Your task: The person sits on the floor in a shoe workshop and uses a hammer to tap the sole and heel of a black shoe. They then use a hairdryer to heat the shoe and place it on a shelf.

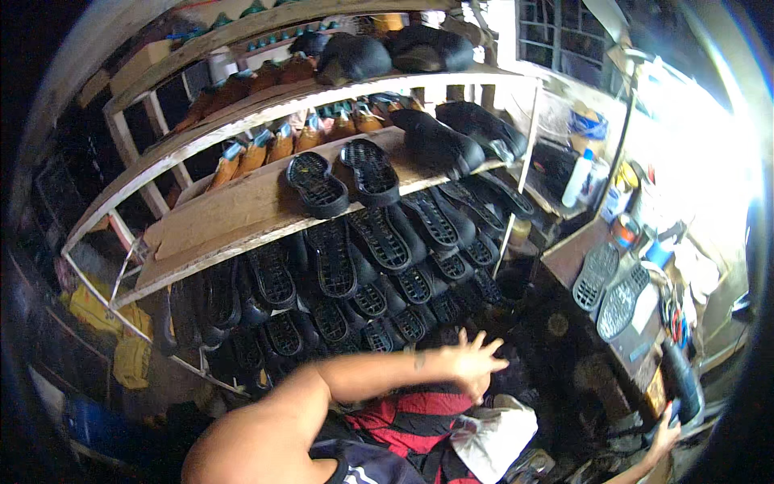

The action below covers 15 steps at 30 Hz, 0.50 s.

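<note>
My left arm reaches across the lower middle, and my left hand [477, 363] is in the air with its fingers spread, holding nothing. Below it are red and black cloth [411, 419] over my lap and a crumpled white bag [496, 436]. At the lower right my right hand [666, 434] is partly seen, its fingers closed around the lower part of a dark grey cylindrical tool [684, 377] with a blue part. What kind of tool it is, I cannot make out. Two grey shoe soles [597, 277] lie on the bench near it.
A wooden shelf rack [201, 234] stands ahead, with two black soles [316, 184] on its middle board. Several black shoes [447, 145] and brown shoes [278, 145] sit on it, and rows of black soles [330, 258] hang below. The workbench [568, 242] at right bears a bottle [578, 177] and cans.
</note>
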{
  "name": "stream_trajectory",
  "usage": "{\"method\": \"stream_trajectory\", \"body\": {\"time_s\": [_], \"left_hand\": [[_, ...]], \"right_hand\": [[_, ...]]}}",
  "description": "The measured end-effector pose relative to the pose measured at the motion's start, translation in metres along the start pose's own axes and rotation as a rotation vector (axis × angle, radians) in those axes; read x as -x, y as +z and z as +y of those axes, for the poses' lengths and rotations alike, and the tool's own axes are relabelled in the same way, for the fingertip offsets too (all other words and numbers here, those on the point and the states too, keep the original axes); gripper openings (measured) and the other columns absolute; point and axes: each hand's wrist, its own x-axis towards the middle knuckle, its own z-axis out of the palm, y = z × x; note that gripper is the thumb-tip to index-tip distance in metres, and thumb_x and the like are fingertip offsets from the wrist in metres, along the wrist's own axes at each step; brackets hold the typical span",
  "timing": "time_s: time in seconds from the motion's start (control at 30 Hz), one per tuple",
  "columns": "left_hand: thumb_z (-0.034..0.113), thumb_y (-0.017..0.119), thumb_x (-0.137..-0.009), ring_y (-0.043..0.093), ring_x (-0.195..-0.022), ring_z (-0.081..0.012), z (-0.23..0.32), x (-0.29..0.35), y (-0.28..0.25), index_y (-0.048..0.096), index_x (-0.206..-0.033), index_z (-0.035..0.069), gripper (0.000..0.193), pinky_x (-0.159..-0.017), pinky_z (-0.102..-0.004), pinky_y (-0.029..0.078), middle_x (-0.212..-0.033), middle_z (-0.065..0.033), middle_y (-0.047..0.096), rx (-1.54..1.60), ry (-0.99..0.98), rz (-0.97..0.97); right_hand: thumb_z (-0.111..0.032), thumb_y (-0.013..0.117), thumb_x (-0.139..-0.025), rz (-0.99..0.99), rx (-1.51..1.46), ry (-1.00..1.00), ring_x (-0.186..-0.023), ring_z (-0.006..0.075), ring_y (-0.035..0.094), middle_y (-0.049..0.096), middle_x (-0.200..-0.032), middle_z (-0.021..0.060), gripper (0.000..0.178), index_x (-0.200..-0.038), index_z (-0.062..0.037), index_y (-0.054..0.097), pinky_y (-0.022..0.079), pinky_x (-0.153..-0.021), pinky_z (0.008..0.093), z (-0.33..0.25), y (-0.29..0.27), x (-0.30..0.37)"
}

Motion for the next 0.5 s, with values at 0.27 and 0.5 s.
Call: {"method": "stream_trajectory", "body": {"time_s": [0.27,0.5], "left_hand": [[0.043,0.091,-0.075,0.043,-0.138,-0.0551,-0.007,-0.046,0.138,0.059,-0.148,0.016,0.084,-0.101,-0.0763,0.048,-0.155,-0.0202,0.043,0.269,-0.109,0.423],[0.047,0.084,-0.076,0.055,-0.129,-0.049,-0.013,-0.069,0.101,0.078,-0.117,0.001,0.062,-0.102,-0.0628,0.053,-0.138,-0.0269,0.058,0.244,-0.313,0.26]], "right_hand": [[-0.088,0.08,-0.068,-0.011,0.319,0.061,-0.098,0.0436,0.076,0.078,-0.096,0.0319,0.101,-0.099,0.0084,0.081,0.059,-0.094,0.0513,-0.009,0.011,-0.033],[-0.071,0.087,-0.072,0.137,0.265,-0.009,-0.097,0.0405,0.075,0.079,-0.104,0.0259,0.08,-0.1,0.0027,0.078,0.058,-0.094,0.0494,-0.052,-0.001,-0.03]]}}
